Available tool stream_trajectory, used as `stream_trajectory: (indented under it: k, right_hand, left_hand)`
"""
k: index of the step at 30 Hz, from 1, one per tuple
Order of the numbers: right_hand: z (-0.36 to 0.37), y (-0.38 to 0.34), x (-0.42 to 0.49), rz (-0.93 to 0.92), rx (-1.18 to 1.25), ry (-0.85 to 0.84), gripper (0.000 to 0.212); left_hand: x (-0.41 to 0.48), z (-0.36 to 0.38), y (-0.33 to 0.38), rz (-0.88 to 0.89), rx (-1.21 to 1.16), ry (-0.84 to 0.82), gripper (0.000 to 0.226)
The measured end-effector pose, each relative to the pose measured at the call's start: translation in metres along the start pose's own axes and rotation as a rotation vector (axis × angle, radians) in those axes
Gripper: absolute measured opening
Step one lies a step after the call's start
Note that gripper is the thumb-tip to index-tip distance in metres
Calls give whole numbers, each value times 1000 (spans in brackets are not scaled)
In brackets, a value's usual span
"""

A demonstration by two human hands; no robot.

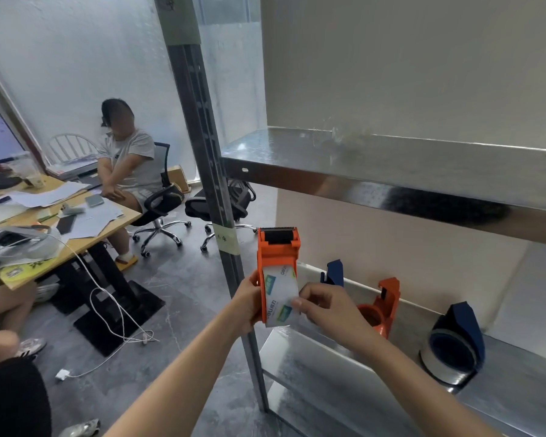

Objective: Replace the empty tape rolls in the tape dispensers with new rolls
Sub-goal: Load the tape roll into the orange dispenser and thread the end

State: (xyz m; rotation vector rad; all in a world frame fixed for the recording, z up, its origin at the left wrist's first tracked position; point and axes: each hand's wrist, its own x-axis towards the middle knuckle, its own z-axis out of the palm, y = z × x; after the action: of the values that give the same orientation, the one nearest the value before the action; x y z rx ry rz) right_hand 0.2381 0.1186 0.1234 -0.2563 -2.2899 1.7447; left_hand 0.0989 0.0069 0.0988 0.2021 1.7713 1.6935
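I hold an orange tape dispenser point(277, 251) upright in front of the metal rack, its toothed cutter at the top. A white printed tape roll point(280, 293) sits in its lower part. My left hand point(248, 302) grips the dispenser's left side. My right hand point(325, 305) pinches the roll's right edge between thumb and fingers. A second orange dispenser point(383, 310) stands on the lower shelf behind my right hand. Further right stands a dark blue dispenser point(457, 340) with a tape roll in it. Another blue dispenser point(334, 272) pokes up at the shelf's back.
The steel rack's upright post point(202, 137) rises just left of my hands, and its upper shelf point(391, 171) juts overhead. At left, a desk point(85, 225) with papers, a seated person point(123, 162), office chairs and a white cable point(108, 310) on the grey floor.
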Motion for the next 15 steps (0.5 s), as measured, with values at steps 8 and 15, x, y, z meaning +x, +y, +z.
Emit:
stream_trajectory:
  k: [8, 15]
  right_hand:
    - [14, -33, 10, 22, 96, 22, 31]
    - [11, -42, 18, 146, 134, 34, 42]
  left_hand:
    - [-8, -3, 14, 35, -145, 37, 18]
    - [-19, 3, 19, 37, -201, 21, 12]
